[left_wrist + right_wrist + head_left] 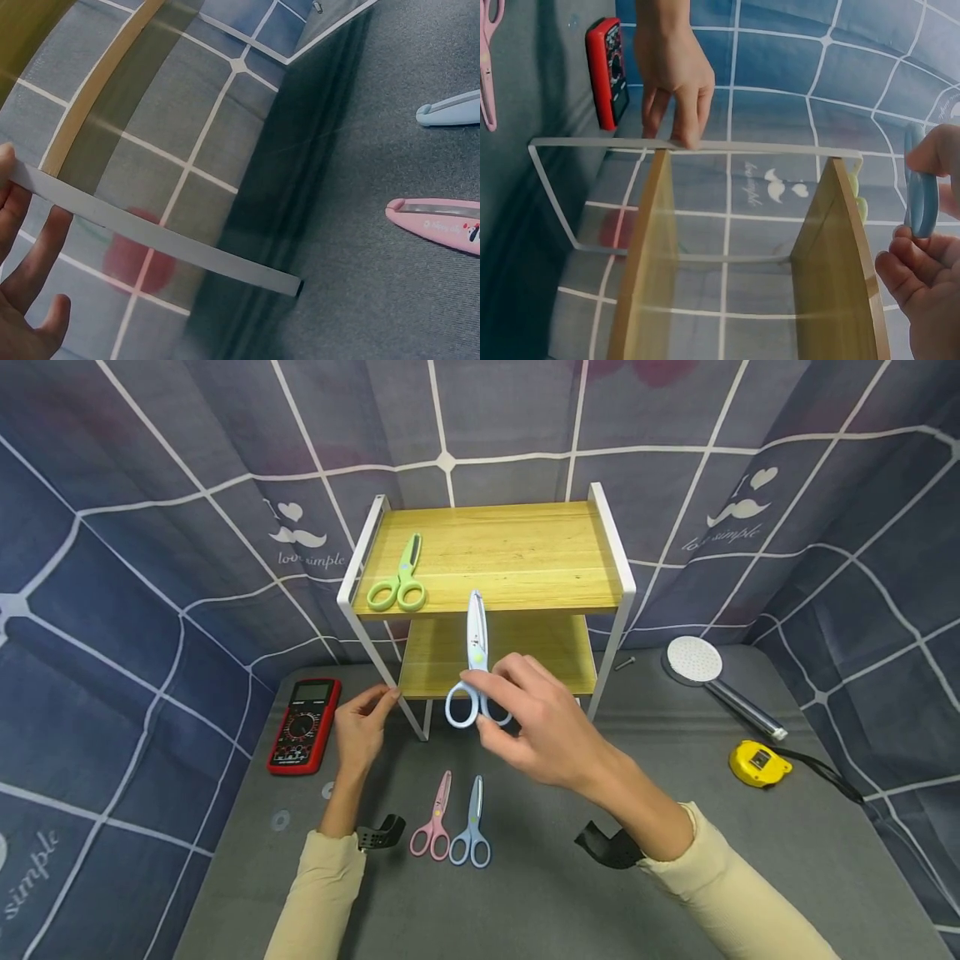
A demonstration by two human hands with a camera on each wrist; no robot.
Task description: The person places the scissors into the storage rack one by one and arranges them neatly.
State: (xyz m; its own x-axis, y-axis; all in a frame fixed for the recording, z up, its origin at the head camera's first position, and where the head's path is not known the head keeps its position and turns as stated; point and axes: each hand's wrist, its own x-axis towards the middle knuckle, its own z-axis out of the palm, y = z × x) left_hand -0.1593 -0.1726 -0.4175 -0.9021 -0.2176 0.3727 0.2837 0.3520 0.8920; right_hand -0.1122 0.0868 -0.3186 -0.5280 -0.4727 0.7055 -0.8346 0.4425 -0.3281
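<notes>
My right hand (543,722) pinches light blue scissors (477,635) by the handle loops, blades pointing away, in front of a two-tier wooden shelf (517,547). In the right wrist view the blue handle (928,206) shows between thumb and fingers. My left hand (362,731) holds the white metal leg (180,244) of the shelf's left side with thumb and fingers. Green scissors (407,575) lie on the left of the top tier. Pink scissors (438,822) and another blue pair (473,827) lie side by side on the grey table.
A red multimeter (304,727) lies left of the shelf, near washers (280,820). To the right are a bolt (625,663), a shower head (693,662) and a yellow tape measure (759,764). A blue checked curtain (510,418) surrounds the table (562,885).
</notes>
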